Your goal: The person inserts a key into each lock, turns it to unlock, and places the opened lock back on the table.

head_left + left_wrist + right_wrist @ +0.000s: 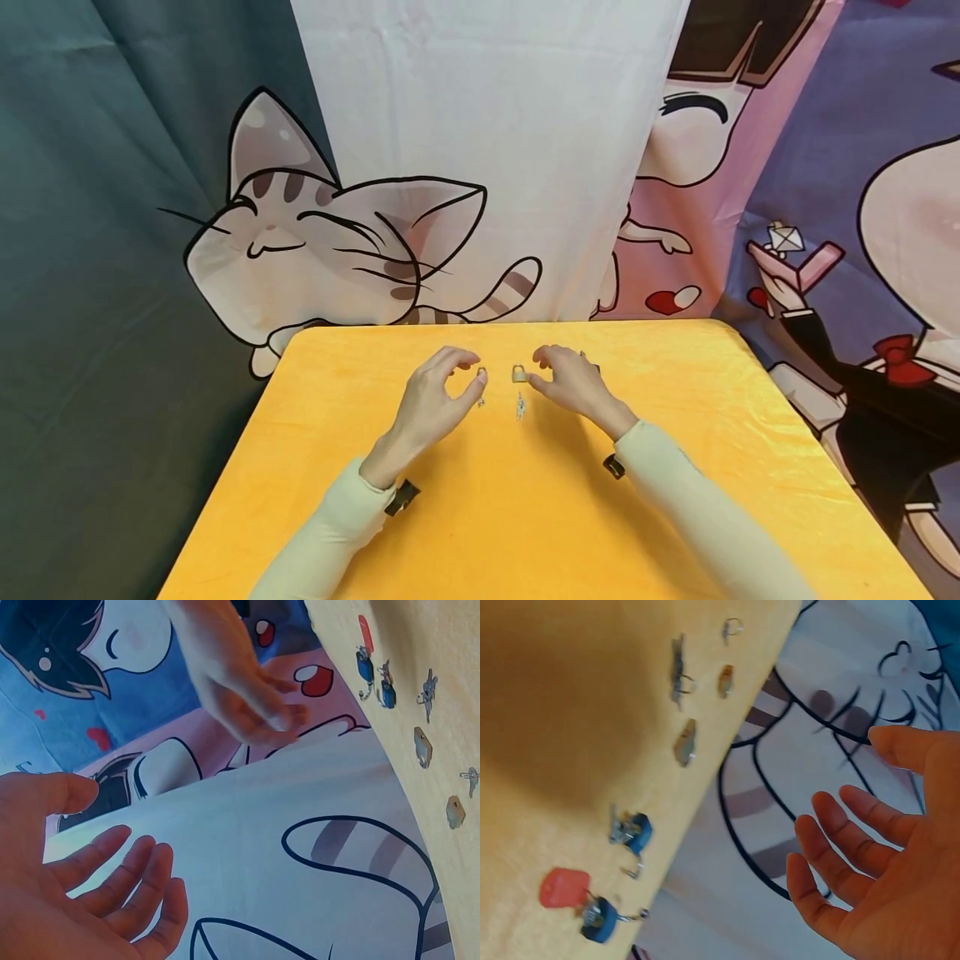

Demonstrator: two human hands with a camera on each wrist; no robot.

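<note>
My left hand [432, 398] is raised over the far part of the table, fingers loosely bent and holding nothing. It is nearest to a small padlock [726, 681] and its keys [732, 630], which it partly covers in the head view. Opposite it, my right hand [576, 383] also hovers with relaxed fingers, holding nothing. Beside that thumb is a larger brass padlock [519, 375], with a bunch of keys [521, 407] lying closer to me. Two blue padlocks [637, 832] [598, 919] with keys lie further right, mostly hidden behind the right hand in the head view.
A red tag [565, 889] lies next to one blue padlock. The yellow table [480, 517] ends just beyond the locks. Behind it hangs a cloth [495, 100] printed with a cartoon cat and figures.
</note>
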